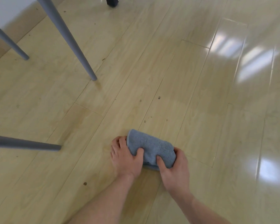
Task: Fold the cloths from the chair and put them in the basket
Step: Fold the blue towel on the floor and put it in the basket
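Observation:
A small blue-grey towel [149,147], folded into a thick bundle, lies on the pale wooden floor [152,78] low in the middle of the head view. My left hand [125,157] grips its left end, thumb on top and fingers curled round the edge. My right hand [174,168] grips its right end, thumb pressed into the top. The chair's seat and the basket are out of view.
Grey chair legs stand at the upper left [71,39] and far left [8,41], and a third [26,143] crosses the left edge. A dark furniture foot [112,1] sits at the top. Bright window glare lies on the floor at right.

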Demonstrator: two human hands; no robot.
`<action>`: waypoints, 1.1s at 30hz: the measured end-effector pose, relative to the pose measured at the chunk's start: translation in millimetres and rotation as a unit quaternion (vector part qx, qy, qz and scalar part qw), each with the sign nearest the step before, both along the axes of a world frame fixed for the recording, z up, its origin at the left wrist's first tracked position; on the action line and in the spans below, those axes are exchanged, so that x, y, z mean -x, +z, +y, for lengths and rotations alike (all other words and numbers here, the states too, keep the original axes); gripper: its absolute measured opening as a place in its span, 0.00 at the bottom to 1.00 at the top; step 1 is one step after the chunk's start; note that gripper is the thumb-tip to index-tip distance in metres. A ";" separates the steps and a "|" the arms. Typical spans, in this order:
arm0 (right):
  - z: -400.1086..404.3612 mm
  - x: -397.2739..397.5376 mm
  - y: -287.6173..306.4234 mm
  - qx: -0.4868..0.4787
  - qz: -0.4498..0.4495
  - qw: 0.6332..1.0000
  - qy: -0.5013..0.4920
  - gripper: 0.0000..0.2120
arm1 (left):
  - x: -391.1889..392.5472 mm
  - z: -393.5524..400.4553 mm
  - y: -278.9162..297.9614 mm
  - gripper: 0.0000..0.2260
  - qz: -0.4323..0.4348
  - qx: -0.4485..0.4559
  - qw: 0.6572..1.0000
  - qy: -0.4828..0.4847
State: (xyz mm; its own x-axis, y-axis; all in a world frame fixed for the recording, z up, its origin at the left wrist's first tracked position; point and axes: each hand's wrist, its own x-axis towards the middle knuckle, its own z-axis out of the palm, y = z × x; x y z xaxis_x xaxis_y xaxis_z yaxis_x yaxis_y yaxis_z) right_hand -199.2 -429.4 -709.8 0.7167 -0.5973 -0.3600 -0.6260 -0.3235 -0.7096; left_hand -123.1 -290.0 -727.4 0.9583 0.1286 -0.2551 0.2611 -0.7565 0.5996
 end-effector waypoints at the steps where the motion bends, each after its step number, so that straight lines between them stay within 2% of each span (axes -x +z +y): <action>1: 0.9 -0.8 -0.1 -0.011 0.008 1.000 -0.007 0.26 | -3.4 -5.8 2.9 0.24 0.019 0.004 1.000 0.022; 5: -0.3 -5.4 12.8 -0.103 0.033 0.993 -0.039 0.27 | -20.9 -14.7 33.8 0.19 0.174 0.092 0.973 0.120; 7: -4.4 -7.9 35.5 -0.153 0.047 0.986 -0.046 0.26 | -26.0 -8.1 58.8 0.20 0.212 0.109 0.963 0.123; 11: -18.7 -2.4 120.3 -0.213 0.077 0.974 -0.029 0.24 | -23.9 11.1 148.1 0.24 0.291 0.164 0.940 0.063; 15: -41.5 -4.6 237.6 -0.248 0.071 0.966 -0.023 0.24 | -30.3 14.6 267.5 0.11 0.362 0.199 0.910 -0.032; 21: -88.5 -9.8 456.7 -0.293 0.046 0.955 -0.029 0.23 | -26.6 -16.2 481.7 0.11 0.328 0.270 0.904 -0.037; 27: -151.5 -5.7 687.6 -0.332 0.003 0.943 -0.027 0.21 | -29.0 -62.6 715.4 0.13 0.267 0.298 0.912 -0.088; 30: -187.2 -0.8 778.3 -0.361 -0.015 0.932 -0.015 0.22 | -29.5 -93.4 814.5 0.11 0.232 0.330 0.908 -0.114; 33: -219.9 -0.7 849.0 -0.373 -0.048 0.927 -0.009 0.23 | -26.8 -123.6 882.8 0.11 0.191 0.347 0.909 -0.131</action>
State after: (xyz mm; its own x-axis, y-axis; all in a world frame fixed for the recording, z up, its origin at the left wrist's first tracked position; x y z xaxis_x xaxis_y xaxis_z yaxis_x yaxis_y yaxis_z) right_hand -198.5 -649.3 139.3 0.7600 -0.2198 -0.6117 -0.5482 0.2889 -0.7849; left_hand -96.3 -413.6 155.4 0.7578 -0.4107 -0.5071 0.4148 -0.2967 0.8602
